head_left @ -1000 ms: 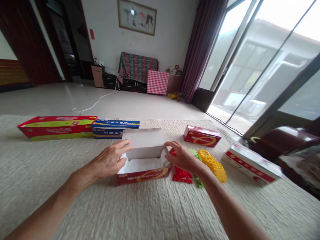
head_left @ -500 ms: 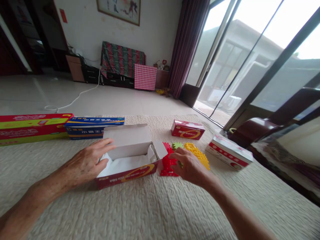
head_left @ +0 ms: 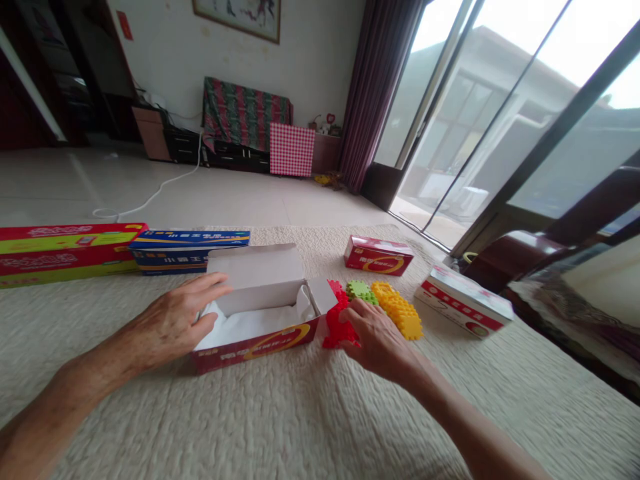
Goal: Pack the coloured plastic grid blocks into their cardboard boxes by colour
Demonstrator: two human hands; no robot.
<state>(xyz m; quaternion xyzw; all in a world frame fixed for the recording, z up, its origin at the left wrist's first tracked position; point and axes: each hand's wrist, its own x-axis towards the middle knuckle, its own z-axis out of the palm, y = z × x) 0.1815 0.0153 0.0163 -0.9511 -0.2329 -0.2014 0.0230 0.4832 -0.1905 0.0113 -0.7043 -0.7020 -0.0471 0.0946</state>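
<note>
An open maroon carton (head_left: 260,347) with a white inside stands in the middle, its lid raised at the back. My left hand (head_left: 187,310) lies at the carton's left end, thumb over the inside and fingers stretched out. To the right of the carton is a pile of red notched plastic building pieces (head_left: 336,327). My right hand (head_left: 375,333) is over these red pieces, with its thumb and fingertips apart around their near right side. Behind and beside that hand lie green pieces (head_left: 361,291) and a row of yellow pieces (head_left: 403,313).
A small closed red box (head_left: 379,255) sits behind the pieces, and a white-and-red box (head_left: 465,301) is to the right. At the left stand a blue box (head_left: 165,257) and a long red-and-green box (head_left: 70,253). A quilted cream cover (head_left: 300,427) lies underneath.
My right thumb has spread away from the fingertips, leftward across the red pieces. More of the green pieces shows now. My left hand stays at the carton, and the view has shifted slightly.
</note>
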